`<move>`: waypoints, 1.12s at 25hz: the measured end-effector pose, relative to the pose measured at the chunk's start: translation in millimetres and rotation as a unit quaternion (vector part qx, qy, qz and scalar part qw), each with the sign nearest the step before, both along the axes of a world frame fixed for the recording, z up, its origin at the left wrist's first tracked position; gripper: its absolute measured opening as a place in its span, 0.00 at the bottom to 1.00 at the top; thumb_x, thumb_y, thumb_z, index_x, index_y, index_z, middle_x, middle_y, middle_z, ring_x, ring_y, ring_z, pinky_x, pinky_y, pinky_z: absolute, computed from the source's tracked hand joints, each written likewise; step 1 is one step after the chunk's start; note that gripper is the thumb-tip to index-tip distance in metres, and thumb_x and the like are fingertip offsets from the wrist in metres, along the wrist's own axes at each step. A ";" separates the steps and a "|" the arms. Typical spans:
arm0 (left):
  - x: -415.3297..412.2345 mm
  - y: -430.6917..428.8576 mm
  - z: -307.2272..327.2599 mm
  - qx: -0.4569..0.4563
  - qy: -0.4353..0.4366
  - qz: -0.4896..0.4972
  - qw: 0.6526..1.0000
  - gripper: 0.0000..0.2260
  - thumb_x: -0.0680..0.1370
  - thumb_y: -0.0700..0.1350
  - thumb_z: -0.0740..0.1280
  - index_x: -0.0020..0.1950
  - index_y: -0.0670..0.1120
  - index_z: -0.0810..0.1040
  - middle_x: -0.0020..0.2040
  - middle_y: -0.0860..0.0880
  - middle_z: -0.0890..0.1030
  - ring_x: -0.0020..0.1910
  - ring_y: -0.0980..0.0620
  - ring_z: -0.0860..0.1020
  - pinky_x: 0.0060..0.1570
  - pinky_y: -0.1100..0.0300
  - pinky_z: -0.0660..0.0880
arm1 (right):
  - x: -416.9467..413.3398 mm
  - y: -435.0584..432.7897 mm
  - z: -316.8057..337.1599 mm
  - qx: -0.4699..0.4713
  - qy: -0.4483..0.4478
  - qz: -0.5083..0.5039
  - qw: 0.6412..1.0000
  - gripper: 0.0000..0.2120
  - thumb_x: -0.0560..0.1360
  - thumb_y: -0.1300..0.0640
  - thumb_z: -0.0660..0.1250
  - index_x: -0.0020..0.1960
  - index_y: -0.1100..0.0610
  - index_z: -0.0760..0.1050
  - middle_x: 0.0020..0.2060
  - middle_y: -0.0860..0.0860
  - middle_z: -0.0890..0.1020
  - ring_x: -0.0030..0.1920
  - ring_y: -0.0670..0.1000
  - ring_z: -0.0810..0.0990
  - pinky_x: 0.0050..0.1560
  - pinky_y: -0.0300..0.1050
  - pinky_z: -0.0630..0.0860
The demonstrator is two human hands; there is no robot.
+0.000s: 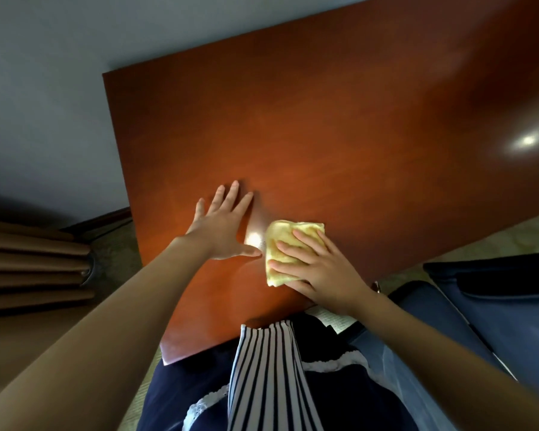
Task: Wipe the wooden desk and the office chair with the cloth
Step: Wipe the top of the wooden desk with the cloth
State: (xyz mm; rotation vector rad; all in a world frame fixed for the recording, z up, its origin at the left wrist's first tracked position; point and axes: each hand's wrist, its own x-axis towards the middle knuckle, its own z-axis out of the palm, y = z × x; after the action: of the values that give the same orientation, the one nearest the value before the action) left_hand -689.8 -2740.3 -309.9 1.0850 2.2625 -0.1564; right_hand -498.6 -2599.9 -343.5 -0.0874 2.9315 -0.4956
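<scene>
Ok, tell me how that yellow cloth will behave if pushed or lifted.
The cloth looks soft and folded, so it would probably droop when lifted. Under the flat right hand it should slide easily on the glossy desk, though its folds may bunch.

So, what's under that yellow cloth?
The wooden desk: the folded cloth lies flat on it, with the right hand pressing on top. The patch of wood beneath is covered, so unseen.
</scene>
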 end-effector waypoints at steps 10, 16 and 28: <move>33.5 -2.9 -6.1 -0.030 -0.006 0.001 1.000 0.56 0.65 0.67 0.70 0.75 0.56 0.32 0.74 0.52 0.28 0.73 0.45 0.30 0.69 0.32 0.45 | 58.2 84.1 -6.7 0.087 -0.008 -0.302 0.949 0.21 0.78 0.42 0.59 0.70 0.39 0.66 0.71 0.44 0.68 0.72 0.53 0.61 0.65 0.54 0.60; 34.7 -3.5 -7.6 -0.031 0.009 0.006 0.999 0.56 0.64 0.67 0.70 0.75 0.57 0.32 0.75 0.52 0.29 0.74 0.45 0.32 0.69 0.32 0.47 | -5.3 98.4 -8.3 0.053 -0.033 -0.468 0.881 0.20 0.79 0.42 0.57 0.71 0.39 0.65 0.74 0.46 0.62 0.73 0.58 0.55 0.68 0.61 0.56; 32.4 -4.7 -11.4 -0.013 0.022 0.010 1.000 0.55 0.63 0.67 0.72 0.76 0.58 0.36 0.76 0.53 0.34 0.76 0.47 0.35 0.70 0.35 0.49 | 26.4 -30.4 -8.8 0.047 0.060 -0.149 0.986 0.18 0.76 0.43 0.61 0.65 0.42 0.74 0.66 0.46 0.74 0.60 0.57 0.73 0.50 0.51 0.69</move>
State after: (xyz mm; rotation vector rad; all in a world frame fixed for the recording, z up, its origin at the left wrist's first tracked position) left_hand -657.4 -2745.0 -321.3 1.0540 2.3040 -0.2041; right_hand -472.2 -2630.3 -352.3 0.3513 3.0962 -0.4041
